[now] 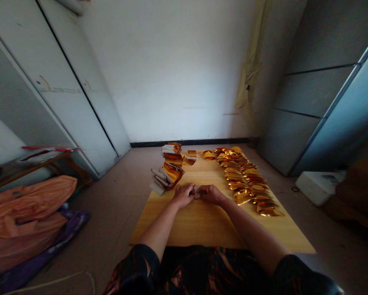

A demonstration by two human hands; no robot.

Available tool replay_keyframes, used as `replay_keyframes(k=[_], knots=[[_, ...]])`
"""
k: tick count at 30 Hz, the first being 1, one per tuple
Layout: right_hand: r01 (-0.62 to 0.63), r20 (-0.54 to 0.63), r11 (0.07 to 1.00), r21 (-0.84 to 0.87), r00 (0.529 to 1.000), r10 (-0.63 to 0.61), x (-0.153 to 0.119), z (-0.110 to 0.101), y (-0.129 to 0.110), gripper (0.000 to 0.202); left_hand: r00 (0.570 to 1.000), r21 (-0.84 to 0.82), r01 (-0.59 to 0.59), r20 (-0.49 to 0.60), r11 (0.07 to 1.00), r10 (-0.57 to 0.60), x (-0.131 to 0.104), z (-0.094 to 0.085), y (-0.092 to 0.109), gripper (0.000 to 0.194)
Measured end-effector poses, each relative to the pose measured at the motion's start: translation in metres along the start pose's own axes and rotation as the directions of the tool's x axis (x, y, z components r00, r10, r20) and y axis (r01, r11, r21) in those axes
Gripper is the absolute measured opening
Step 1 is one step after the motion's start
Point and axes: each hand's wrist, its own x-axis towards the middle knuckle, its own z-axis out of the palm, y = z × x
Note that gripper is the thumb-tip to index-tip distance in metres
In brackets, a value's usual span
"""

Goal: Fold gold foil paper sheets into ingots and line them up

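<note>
Both hands meet on a small pale paper piece (197,195) near the middle of the wooden tabletop (199,231)
From here I see my left hand (184,195) and right hand (213,194) curled nearly closed, pinching it between them; folded gold foil papers (235,171) crowd the tabletop's right side, loose foil sheets (173,159) its left edge

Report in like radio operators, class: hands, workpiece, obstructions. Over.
Left hand and right hand: fingers on small pale piece. Piece: between them, partly covered. Flanking, not blocking: gold-and-white sheets left, folded gold pieces right.
</note>
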Motion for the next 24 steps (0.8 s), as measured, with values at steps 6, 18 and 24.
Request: replay_keyframes(k=[6,18,24], knots=[[0.14,-0.011,0.97,-0.198,0.989,-0.145,0.005,0.007,0.014,0.026,1.0,-0.04,-0.012,-0.007,0.999,0.012,-0.002,-0.003,0.002,0.029],[0.023,0.078,0.997,-0.073,0.997,-0.018,0.018,-0.001,0.019,0.018,0.999,-0.039,-0.035,-0.015,0.999,0.035,0.001,0.0,-0.002,0.02],[-0.014,0.184,0.995,0.096,0.983,-0.004,0.022,-0.006,0.017,0.02,0.999,-0.05,-0.043,-0.017,0.998,0.042,-0.001,-0.002,-0.001,0.02]])
